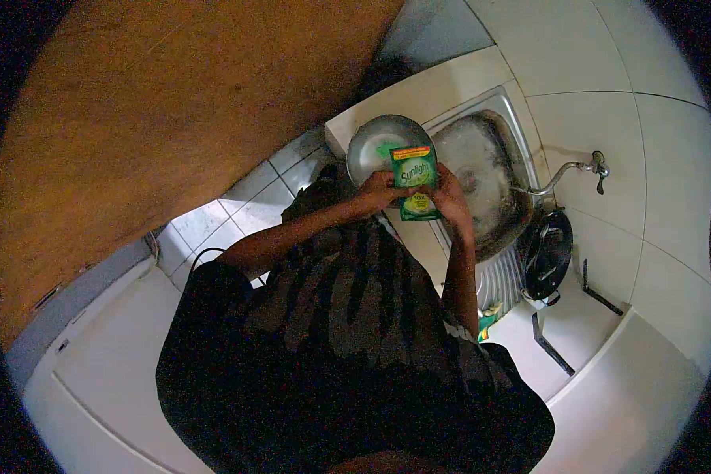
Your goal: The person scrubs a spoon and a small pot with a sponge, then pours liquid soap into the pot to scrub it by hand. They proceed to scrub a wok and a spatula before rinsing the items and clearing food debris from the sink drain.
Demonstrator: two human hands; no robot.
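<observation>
A green Sunlight sachet (415, 170) with a red and yellow top strip is gripped between both hands over the counter. My left hand (379, 192) pinches its left side with bent fingers. On the other side, my right hand (450, 196) wraps the right edge. Just behind the sachet sits a round metal bowl (363, 150) at the counter edge, with a patch of bright green stuff (385, 148) inside. The sachet overlaps the bowl's lower right part in this view.
Right of my hands is a metal sink (482, 150) with cloudy water below a wall tap (565, 170). A black pot (549, 253) stands beside the ribbed drainboard (498, 276). Another green and yellow packet (488, 322) lies near my right forearm. A brown wooden panel (174, 103) fills the upper left.
</observation>
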